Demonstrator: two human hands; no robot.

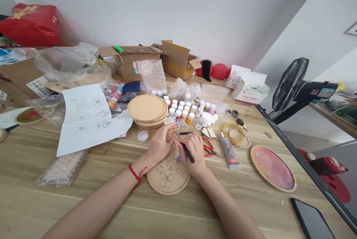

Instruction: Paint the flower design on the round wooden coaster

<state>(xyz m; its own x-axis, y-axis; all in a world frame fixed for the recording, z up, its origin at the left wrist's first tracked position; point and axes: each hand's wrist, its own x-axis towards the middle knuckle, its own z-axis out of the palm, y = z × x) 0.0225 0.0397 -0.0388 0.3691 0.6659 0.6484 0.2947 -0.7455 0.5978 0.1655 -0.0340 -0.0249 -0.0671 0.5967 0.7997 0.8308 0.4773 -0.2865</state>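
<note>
My left hand pinches a small clear pot holding orange-brown paint. My right hand is shut on a dark-handled paintbrush, its tip close to the pot. Both hands hover over a round wooden plaque with pencilled flowers and some purple paint, partly hidden by my right hand. A stack of wooden discs lies just beyond my left hand. Several small paint bottles stand beside the stack. A red string circles my left wrist.
A flower-sketch sheet lies left. Red-handled pliers, a coil of gold wire, and a pink-painted wooden plate sit right. A phone lies near the table's right edge. Cardboard boxes and plastic bags stand behind.
</note>
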